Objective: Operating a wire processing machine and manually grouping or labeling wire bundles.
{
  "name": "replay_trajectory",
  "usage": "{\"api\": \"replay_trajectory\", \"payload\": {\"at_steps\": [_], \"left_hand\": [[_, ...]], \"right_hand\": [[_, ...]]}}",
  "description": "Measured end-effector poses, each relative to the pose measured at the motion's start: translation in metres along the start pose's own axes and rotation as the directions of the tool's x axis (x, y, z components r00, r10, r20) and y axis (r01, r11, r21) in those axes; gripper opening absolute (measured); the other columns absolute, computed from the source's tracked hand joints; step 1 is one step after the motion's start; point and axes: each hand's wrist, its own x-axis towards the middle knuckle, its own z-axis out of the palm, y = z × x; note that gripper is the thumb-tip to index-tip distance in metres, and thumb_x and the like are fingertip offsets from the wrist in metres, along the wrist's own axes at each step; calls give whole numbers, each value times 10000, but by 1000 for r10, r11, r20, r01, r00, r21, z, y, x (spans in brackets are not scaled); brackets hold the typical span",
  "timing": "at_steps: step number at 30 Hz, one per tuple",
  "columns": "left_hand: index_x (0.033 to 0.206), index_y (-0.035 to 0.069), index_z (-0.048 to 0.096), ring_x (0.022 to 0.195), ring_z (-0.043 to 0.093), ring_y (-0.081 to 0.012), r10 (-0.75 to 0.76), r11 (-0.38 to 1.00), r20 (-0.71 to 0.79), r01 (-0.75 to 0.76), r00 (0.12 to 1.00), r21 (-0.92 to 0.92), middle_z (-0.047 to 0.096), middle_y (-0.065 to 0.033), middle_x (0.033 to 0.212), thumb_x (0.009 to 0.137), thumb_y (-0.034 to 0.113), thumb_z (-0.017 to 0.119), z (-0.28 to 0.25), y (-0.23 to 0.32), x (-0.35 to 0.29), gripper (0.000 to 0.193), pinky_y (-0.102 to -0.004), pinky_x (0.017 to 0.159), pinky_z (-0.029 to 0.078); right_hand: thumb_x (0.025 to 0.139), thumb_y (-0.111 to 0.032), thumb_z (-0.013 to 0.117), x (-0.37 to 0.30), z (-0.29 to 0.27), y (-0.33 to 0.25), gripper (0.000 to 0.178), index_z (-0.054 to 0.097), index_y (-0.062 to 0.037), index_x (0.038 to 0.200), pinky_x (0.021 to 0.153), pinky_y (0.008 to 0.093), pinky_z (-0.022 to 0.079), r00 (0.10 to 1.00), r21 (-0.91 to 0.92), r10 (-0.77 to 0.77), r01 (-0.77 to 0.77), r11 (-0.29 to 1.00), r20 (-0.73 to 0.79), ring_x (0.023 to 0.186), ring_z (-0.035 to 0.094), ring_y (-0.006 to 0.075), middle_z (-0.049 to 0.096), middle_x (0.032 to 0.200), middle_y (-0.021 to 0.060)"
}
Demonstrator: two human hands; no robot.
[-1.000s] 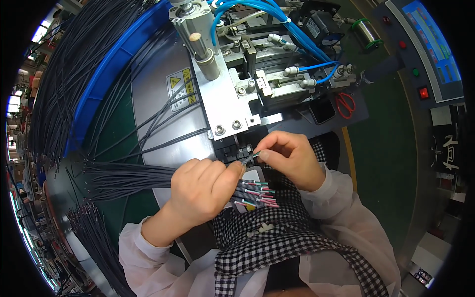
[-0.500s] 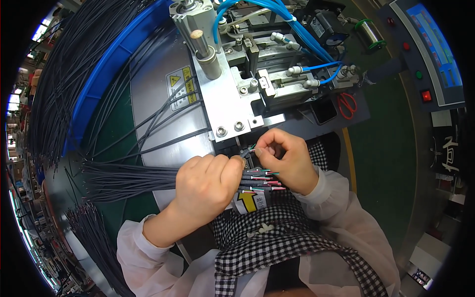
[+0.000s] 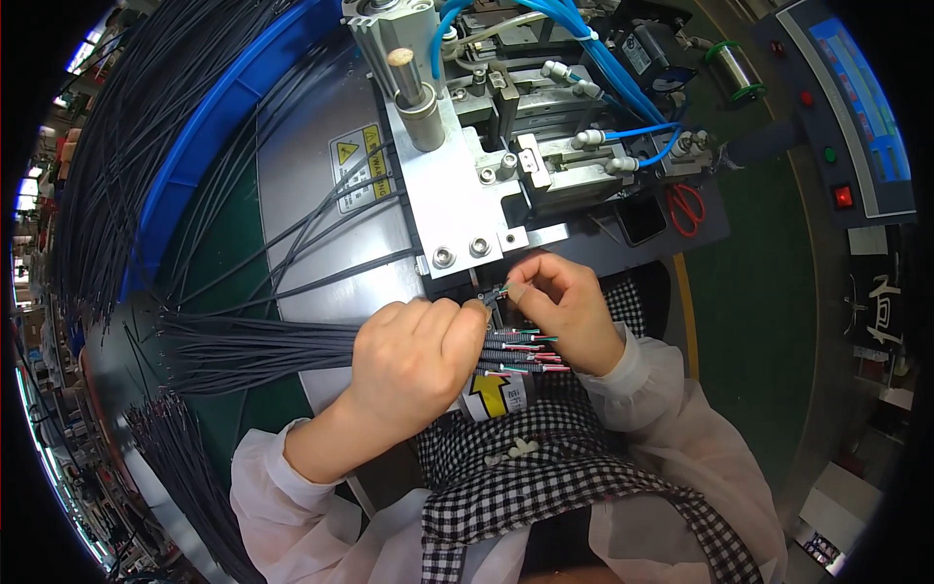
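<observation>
My left hand (image 3: 413,355) is closed round a bundle of black cables (image 3: 263,343) whose far ends trail to the left. Past its fingers stick out ribbed sleeves and thin stripped wires (image 3: 535,356) in red, white and green. Thumb and forefinger of my right hand (image 3: 569,310) pinch the fine wire ends (image 3: 504,291) of one cable, which rises from the top of the bundle by my left thumb. Both hands are just in front of the machine's metal plate (image 3: 457,219).
A machine with blue air hoses (image 3: 623,73) stands ahead, with a wire spool (image 3: 735,70) and a control screen (image 3: 861,107) to the right. Red-handled scissors (image 3: 686,209) lie on its base. More black cables fill a blue tray (image 3: 195,165) at left; another cable bunch (image 3: 185,467) lies lower left.
Both hands keep their grips. My left hand and the bundle sit slightly farther right in the picture, and the machine has shifted a little the same way.
</observation>
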Motion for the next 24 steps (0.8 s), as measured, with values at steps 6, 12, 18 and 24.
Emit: {"api": "replay_trajectory", "payload": {"at_steps": [6, 12, 18, 24], "left_hand": [[843, 47, 602, 512, 490, -187, 10, 1000, -16, -10, 1000, -14, 473, -31, 598, 719, 79, 670, 1, -4, -2, 145, -310, 480, 372], [850, 50, 602, 509, 481, -185, 33, 999, -33, -34, 999, -41, 466, -30, 599, 718, 79, 668, 3, -7, -1, 150, -308, 479, 370], [802, 71, 543, 526, 468, -140, 80, 997, -58, -80, 995, 2, 409, -8, 610, 754, 83, 613, 3, -9, 2, 86, -280, 480, 366], [825, 71, 565, 528, 479, -152, 78, 997, -75, -78, 994, 0, 432, -14, 615, 744, 80, 631, 3, -9, 3, 105, -287, 480, 373]], "right_hand": [[857, -115, 615, 2, 2, -9, 122, 619, 4, 879, 522, 166, 399, 981, 194, 192, -196, 961, 39, 603, 513, 25, 601, 726, -10], [864, -154, 608, 6, -5, -3, 141, 620, -15, 880, 499, 171, 384, 954, 239, 268, -293, 926, 132, 571, 504, 38, 596, 711, -8], [861, -164, 581, 10, -6, -3, 143, 618, -26, 862, 483, 174, 374, 946, 182, 292, -315, 932, 139, 547, 486, 42, 582, 694, -8], [854, -155, 563, 10, -7, 1, 135, 613, -30, 865, 471, 176, 371, 924, 200, 324, -363, 910, 202, 531, 472, 45, 573, 691, -12]]}}
